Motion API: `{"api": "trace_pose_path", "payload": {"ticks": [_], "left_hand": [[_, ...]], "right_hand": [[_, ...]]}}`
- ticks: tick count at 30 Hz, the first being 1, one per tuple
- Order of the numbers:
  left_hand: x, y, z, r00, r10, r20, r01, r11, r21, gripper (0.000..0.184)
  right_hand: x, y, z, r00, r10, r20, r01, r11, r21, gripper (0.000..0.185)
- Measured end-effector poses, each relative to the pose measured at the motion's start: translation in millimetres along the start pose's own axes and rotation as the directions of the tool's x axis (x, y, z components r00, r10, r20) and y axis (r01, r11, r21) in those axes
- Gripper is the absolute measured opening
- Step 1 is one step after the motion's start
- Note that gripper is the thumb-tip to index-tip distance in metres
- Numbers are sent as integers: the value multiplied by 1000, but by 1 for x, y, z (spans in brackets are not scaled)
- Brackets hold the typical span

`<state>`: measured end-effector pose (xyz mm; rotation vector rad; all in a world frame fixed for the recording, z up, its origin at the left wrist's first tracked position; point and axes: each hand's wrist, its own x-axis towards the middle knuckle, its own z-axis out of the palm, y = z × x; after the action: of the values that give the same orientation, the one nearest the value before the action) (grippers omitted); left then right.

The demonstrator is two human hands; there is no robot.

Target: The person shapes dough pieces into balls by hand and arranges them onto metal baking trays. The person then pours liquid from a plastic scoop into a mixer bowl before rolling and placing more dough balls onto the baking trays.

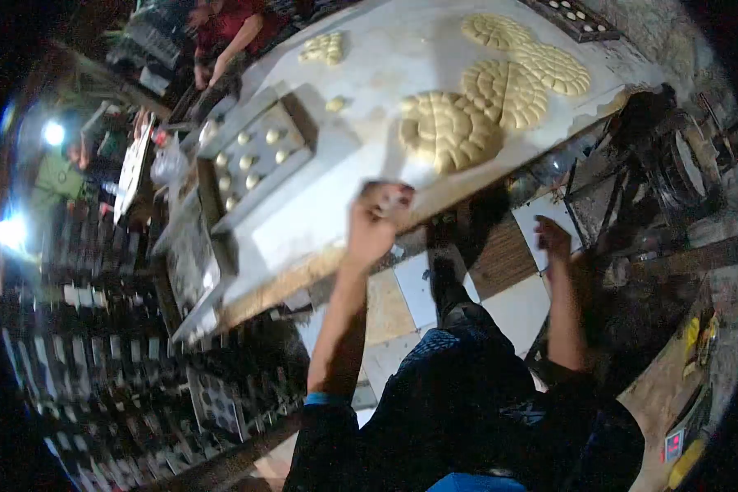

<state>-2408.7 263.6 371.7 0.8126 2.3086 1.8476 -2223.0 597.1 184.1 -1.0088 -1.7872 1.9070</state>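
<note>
My left hand (372, 230) is raised near the front edge of the worktable (303, 209), its fingers closed around a small dark packet-like object (392, 195) with reddish and white patches; its exact kind is blurred. My right hand (553, 238) hangs in the air off the table, above the tiled floor, dim and smeared, so its fingers do not read clearly. Beyond my left hand, coiled rows of pale dough pieces (447, 135) lie on the table. A tray (258, 176) with several spaced dough balls is to the left of that hand.
A small dough heap (323, 49) and a lone dough piece (336, 104) lie farther back. Another dough tray (578, 18) sits at the far right. A person in a dark red top (230, 33) stands across the table. Dark racks (123, 361) fill the left; tiled floor (389, 307) lies below.
</note>
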Motion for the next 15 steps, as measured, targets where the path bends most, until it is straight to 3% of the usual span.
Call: {"api": "trace_pose_path", "payload": {"ticks": [1,2,3,4,5,6,7,8,9,11,12,13,14,15], "left_hand": [[25,-53,22,979,-154,133,159,987,-26,22],[45,-77,43,929,-361,79,316,886,339,25],[53,-179,64,989,-145,20,120,879,461,29],[58,-243,80,995,-46,93,-29,734,678,31],[84,-186,93,925,-355,135,100,569,816,30],[83,-204,102,961,-234,145,50,667,744,34],[89,-180,112,974,-157,161,-26,632,775,34],[96,-157,121,981,-83,176,-93,593,800,35],[97,-164,130,977,-108,184,-83,601,795,35],[89,-175,140,971,-209,-113,238,856,460,33],[89,-178,141,967,-226,-117,254,852,458,33],[86,-180,140,857,-497,-139,485,867,-113,31],[88,-168,136,709,-705,1,546,548,-633,29],[91,-158,123,573,-806,146,675,363,-643,28]], "right_hand": [[7,-36,36,994,5,111,-20,991,133,22],[2,-72,83,975,2,221,-62,962,266,22],[21,-61,110,956,86,280,-188,913,363,23],[46,-49,138,929,145,342,-298,840,453,25],[63,-51,158,917,223,330,-365,803,471,26],[73,-49,174,896,309,320,-435,760,484,26],[89,-37,188,884,371,285,-464,772,435,40],[96,-39,195,879,392,273,-476,765,434,40],[96,-46,201,872,435,225,-489,759,430,48],[86,-64,214,842,522,140,-529,744,409,65],[85,-76,221,834,534,140,-541,741,398,65],[82,-87,227,822,568,50,-532,733,423,62],[78,-91,230,801,598,-42,-519,727,450,59],[78,-85,227,797,602,-46,-522,725,449,59]]}}
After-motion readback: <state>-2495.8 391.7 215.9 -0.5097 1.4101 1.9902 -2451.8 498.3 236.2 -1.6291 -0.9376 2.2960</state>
